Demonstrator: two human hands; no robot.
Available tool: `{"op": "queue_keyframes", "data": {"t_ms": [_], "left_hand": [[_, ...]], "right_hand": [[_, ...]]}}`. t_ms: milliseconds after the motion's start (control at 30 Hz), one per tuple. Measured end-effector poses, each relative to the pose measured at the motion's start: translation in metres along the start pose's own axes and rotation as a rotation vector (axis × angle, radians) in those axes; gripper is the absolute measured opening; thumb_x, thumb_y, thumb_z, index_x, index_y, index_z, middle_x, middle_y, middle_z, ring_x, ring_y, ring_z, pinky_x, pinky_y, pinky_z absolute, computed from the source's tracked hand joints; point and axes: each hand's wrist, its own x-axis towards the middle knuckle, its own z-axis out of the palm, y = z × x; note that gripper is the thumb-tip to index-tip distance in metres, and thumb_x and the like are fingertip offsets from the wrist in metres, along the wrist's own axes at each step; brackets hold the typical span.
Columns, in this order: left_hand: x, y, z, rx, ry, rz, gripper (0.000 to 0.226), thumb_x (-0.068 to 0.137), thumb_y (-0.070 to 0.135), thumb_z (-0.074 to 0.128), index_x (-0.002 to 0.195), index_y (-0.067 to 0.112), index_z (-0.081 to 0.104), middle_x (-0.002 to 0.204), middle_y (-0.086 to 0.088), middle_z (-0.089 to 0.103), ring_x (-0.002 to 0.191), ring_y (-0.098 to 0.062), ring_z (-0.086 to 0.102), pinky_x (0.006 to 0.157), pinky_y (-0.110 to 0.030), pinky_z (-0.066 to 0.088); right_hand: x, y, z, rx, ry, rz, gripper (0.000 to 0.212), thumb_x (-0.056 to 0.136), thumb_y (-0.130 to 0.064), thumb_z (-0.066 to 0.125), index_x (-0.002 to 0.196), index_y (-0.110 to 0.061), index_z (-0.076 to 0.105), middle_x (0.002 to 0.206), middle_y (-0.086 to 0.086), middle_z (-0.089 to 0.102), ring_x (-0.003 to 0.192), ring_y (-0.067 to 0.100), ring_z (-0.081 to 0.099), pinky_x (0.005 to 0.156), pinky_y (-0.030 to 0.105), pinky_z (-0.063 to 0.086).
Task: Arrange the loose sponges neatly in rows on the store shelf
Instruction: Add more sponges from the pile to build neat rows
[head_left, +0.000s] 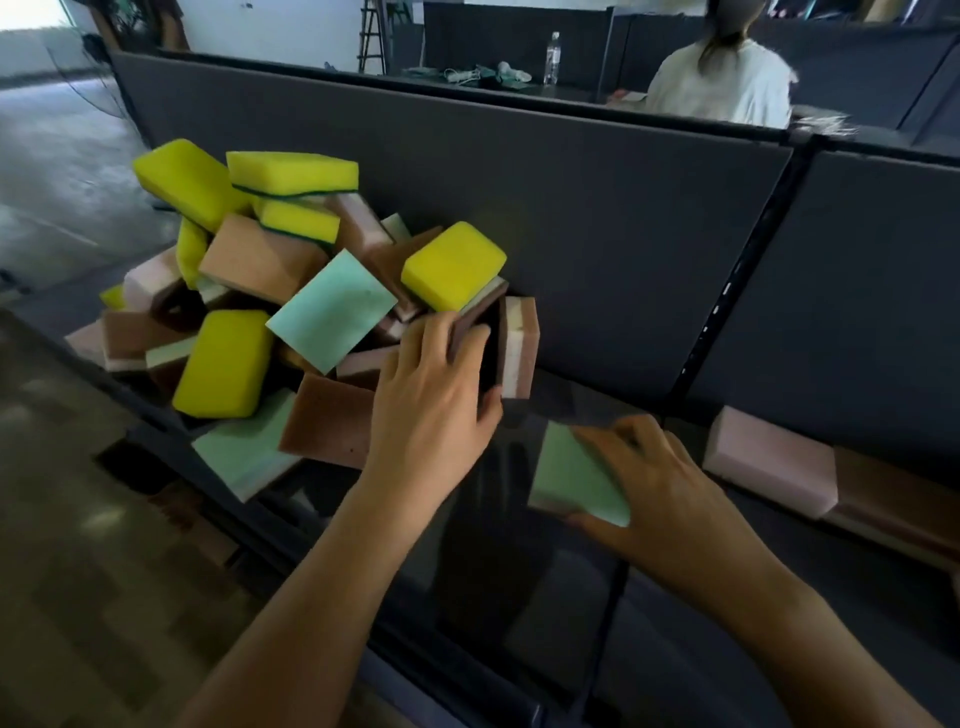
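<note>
A loose heap of sponges (291, 291), yellow, mint green, pink and brown, covers the left half of the dark shelf (519, 545). My left hand (431, 389) reaches into the heap's right edge, its fingers curled round a dark brown sponge (470, 325). Just right of it a brown-and-cream sponge (519, 345) stands on edge. My right hand (660, 488) grips a mint green sponge (571, 475) lying flat on the shelf. Farther right a pink sponge (769, 462) and a brown sponge (898, 504) lie flat side by side.
A grey back panel (597, 234) rises behind the shelf, with a black upright post (727, 291) dividing it. Beyond the panel a person in a white top (722, 83) sits at a table with a water bottle (552, 57). Tiled floor (78, 519) lies left.
</note>
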Motion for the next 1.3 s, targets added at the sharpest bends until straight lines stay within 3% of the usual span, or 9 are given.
{"op": "queue_keyframes", "data": {"t_ms": [133, 233, 333, 467, 700, 867, 1300], "left_hand": [[0.049, -0.007, 0.010, 0.065, 0.061, -0.026, 0.064, 0.087, 0.043, 0.059, 0.142, 0.016, 0.042, 0.150, -0.020, 0.031, 0.140, -0.040, 0.028, 0.104, -0.050, 0.039], [0.070, -0.016, 0.021, 0.159, 0.013, -0.066, 0.069, 0.090, 0.050, 0.053, 0.149, 0.019, 0.033, 0.155, -0.029, 0.019, 0.144, -0.043, 0.017, 0.113, -0.052, 0.027], [0.072, -0.023, 0.027, 0.181, -0.028, -0.082, 0.059, 0.094, 0.047, 0.052, 0.147, 0.024, 0.037, 0.148, -0.027, 0.033, 0.138, -0.042, 0.030, 0.111, -0.052, 0.029], [0.062, -0.019, 0.014, 0.082, 0.022, -0.082, 0.048, 0.092, 0.035, 0.061, 0.136, 0.020, 0.050, 0.127, -0.018, 0.050, 0.115, -0.036, 0.050, 0.091, -0.045, 0.045], [0.000, 0.041, -0.024, -0.095, 0.071, 0.022, 0.047, 0.087, 0.036, 0.065, 0.131, 0.021, 0.056, 0.129, -0.011, 0.048, 0.111, -0.032, 0.051, 0.082, -0.043, 0.050], [-0.059, 0.100, -0.028, -0.258, -0.081, 0.078, 0.052, 0.081, 0.036, 0.068, 0.130, 0.021, 0.059, 0.129, -0.008, 0.050, 0.110, -0.031, 0.053, 0.078, -0.042, 0.052], [-0.113, 0.175, 0.005, -0.299, -0.294, 0.142, 0.050, 0.076, 0.032, 0.075, 0.122, 0.017, 0.062, 0.125, -0.012, 0.053, 0.102, -0.035, 0.056, 0.068, -0.041, 0.055]], "right_hand": [[-0.011, 0.003, -0.003, -0.020, 0.022, 0.007, 0.078, 0.075, -0.071, 0.052, 0.144, -0.042, 0.029, 0.129, -0.013, 0.030, 0.115, 0.010, 0.041, 0.089, 0.027, 0.046], [-0.014, 0.003, -0.004, -0.018, 0.042, -0.010, 0.077, 0.075, -0.073, 0.051, 0.143, -0.044, 0.027, 0.129, -0.015, 0.029, 0.114, 0.009, 0.040, 0.089, 0.025, 0.044], [-0.019, 0.004, -0.005, -0.003, 0.052, -0.004, 0.077, 0.076, -0.073, 0.052, 0.143, -0.044, 0.027, 0.130, -0.014, 0.029, 0.116, 0.010, 0.041, 0.091, 0.029, 0.047], [-0.032, 0.011, -0.005, 0.037, 0.121, 0.002, 0.075, 0.074, -0.072, 0.050, 0.140, -0.040, 0.033, 0.131, -0.011, 0.039, 0.112, 0.014, 0.047, 0.089, 0.035, 0.050], [-0.080, 0.032, -0.018, 0.082, 0.303, 0.023, 0.068, 0.078, -0.060, 0.061, 0.135, -0.026, 0.048, 0.127, -0.004, 0.051, 0.111, 0.020, 0.051, 0.090, 0.037, 0.047], [-0.128, 0.054, -0.030, 0.044, 0.325, 0.116, 0.075, 0.074, -0.048, 0.078, 0.137, -0.022, 0.048, 0.130, -0.003, 0.051, 0.114, 0.023, 0.049, 0.091, 0.043, 0.049], [-0.199, 0.088, -0.034, 0.050, 0.340, 0.253, 0.082, 0.072, -0.051, 0.080, 0.141, -0.022, 0.045, 0.133, -0.005, 0.050, 0.119, 0.019, 0.047, 0.100, 0.037, 0.045]]}}
